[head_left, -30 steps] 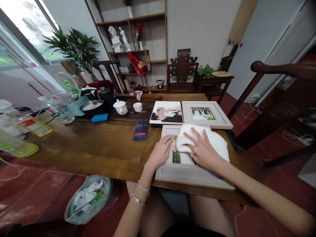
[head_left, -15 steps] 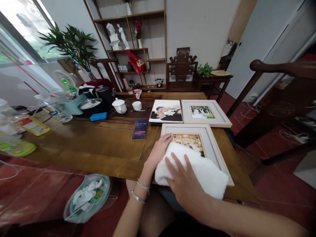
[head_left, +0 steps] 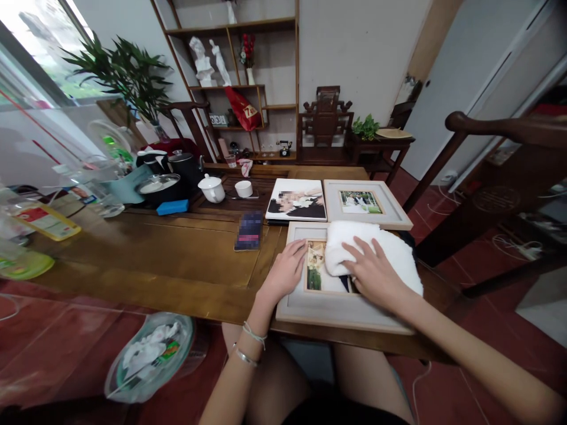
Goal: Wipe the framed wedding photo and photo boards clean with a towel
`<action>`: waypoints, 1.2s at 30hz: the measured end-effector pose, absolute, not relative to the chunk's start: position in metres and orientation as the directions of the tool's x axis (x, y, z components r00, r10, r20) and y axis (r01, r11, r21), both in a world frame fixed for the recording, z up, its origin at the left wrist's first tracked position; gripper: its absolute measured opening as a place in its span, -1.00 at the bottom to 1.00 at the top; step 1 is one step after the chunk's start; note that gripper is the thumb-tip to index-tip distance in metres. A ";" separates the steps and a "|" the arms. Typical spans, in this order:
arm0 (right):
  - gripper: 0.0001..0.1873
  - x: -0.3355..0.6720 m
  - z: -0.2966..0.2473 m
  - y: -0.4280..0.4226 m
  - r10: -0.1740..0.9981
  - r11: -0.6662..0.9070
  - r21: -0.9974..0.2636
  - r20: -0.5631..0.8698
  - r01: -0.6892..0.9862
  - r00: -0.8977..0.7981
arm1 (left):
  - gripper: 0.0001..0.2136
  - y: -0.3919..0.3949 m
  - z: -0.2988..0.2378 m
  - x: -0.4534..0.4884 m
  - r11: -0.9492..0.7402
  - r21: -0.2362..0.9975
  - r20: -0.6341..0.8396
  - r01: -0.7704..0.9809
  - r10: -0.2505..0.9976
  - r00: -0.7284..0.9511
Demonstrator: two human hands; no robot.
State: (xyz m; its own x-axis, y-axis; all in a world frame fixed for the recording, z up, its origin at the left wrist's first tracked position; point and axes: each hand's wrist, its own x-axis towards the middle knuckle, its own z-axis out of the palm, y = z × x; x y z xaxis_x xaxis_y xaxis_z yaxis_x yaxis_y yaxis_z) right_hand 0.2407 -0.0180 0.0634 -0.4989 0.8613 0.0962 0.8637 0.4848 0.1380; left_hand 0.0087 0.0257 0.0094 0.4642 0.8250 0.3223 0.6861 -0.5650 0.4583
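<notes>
A pale framed photo (head_left: 328, 307) lies flat at the near edge of the wooden table (head_left: 177, 254). My left hand (head_left: 286, 273) rests open on the frame's left border, fingers flat. My right hand (head_left: 375, 274) presses a white towel (head_left: 390, 251) onto the glass over the picture, fingers spread on the cloth. The towel covers the frame's upper right part.
Two more pictures lie beyond: an unframed print (head_left: 297, 200) and a second framed photo (head_left: 364, 203). A phone (head_left: 249, 231) lies left of them. A teapot (head_left: 211, 189), cup (head_left: 243, 188), kettle and bottles stand at the left. A bin (head_left: 148, 354) sits on the floor.
My right hand has pushed the towel from the frame's near edge up and right over the picture. The left hand has stayed on the frame's left border.
</notes>
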 end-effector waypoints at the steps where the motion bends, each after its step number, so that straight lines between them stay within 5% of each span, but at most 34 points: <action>1: -0.54 0.231 0.061 -0.021 0.849 0.504 0.126 0.107 0.854 -0.517 | -0.63 0.026 0.010 0.009 -0.566 0.462 0.326 0.683 0.825 0.462; 8: -0.67 0.179 0.062 -0.085 0.645 0.762 -0.134 0.074 0.633 -0.761 | -0.59 0.024 0.015 0.006 -0.551 0.504 0.281 0.666 0.833 0.477; 14: -0.48 0.214 0.067 -0.083 0.678 0.710 -0.255 -0.003 0.656 -0.735 | -0.61 0.025 0.014 0.006 -0.545 0.501 0.277 0.673 0.837 0.471; 18: -0.46 0.255 0.064 -0.059 0.728 0.673 -0.192 0.005 0.714 -0.685 | -0.60 0.025 0.013 0.007 -0.556 0.475 0.296 0.682 0.831 0.471; 25: -0.48 0.297 0.063 0.008 0.804 0.560 0.012 0.234 0.828 -0.547 | -0.59 0.024 0.013 0.007 -0.557 0.474 0.290 0.682 0.830 0.477; 29: -0.44 0.264 0.077 0.044 0.723 0.640 0.033 0.312 0.767 -0.617 | -0.55 0.025 0.012 0.007 -0.555 0.485 0.300 0.676 0.832 0.467; 36: -0.46 0.186 0.075 0.074 0.581 0.809 -0.011 0.175 0.588 -0.795 | -0.62 0.020 0.022 0.010 -0.531 0.474 0.279 0.702 0.847 0.452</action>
State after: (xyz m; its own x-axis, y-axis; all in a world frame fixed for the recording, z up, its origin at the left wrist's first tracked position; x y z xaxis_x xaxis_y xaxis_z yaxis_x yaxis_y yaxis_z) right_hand 0.1857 0.0743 0.0747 -0.7949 0.5809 0.1753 0.5883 0.8085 -0.0112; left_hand 0.0097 0.0198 0.0215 0.4524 0.8472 0.2786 0.7022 -0.5309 0.4744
